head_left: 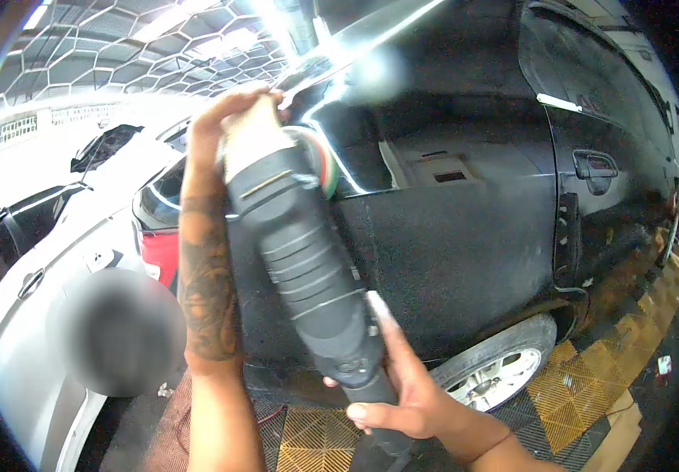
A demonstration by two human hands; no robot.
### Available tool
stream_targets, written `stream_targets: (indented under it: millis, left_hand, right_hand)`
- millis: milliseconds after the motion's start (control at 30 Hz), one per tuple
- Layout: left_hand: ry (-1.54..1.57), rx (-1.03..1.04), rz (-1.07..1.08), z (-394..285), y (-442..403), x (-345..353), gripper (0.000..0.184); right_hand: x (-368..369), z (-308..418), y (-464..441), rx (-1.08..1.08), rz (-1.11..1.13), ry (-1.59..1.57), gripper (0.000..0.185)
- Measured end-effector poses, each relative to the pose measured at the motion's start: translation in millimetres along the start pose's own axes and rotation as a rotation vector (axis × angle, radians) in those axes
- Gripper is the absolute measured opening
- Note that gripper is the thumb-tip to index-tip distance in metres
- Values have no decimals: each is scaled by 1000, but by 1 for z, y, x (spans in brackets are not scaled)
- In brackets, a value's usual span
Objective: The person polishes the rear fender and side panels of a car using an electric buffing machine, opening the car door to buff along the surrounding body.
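A black car polisher (308, 259) slants across the middle of the view, its head up and its rear end down. My left hand (233, 114) is closed around the polisher's pale head at the top. Lower down, my right hand (406, 397) wraps the narrow rear end, thumb across it. The round polishing pad (325, 161), with a reddish and greenish edge, faces the black car (457, 244); whether it touches the panel is hidden. Dull haze covers the lower panel, while the part beside the pad is glossy and reflects the lights.
A silver-white car (33, 315) stands close on the left, partly behind a blurred round patch. The black car's wheel (497, 370) is at lower right, over yellow and black floor tiles (591, 377). Hexagonal lights (143, 71) hang overhead. A white strip (558, 102) lies along the car's side.
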State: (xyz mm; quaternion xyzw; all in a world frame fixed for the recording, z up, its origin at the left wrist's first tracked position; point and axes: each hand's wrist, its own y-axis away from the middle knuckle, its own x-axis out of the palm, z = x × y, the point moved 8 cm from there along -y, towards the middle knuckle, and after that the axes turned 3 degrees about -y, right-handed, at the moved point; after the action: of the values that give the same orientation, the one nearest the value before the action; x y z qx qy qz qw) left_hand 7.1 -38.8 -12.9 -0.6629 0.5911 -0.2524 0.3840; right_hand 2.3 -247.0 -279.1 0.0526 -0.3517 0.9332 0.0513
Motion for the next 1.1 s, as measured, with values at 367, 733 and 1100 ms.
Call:
stream_targets:
  millis: [367,733,1100]
  left_hand:
    - [-160,-148,-192,-35,24,-85,42]
    - [-233,54,-27,20,-63,94,31]
    - [-581,310,219,93,-171,267,23]
  right_hand:
    - [26,-15,-40,-37,138,-61,109]
    - [-53,67,32,68,-145,-151,111]
    - [-128,119,108,-193,-562,-196,97]
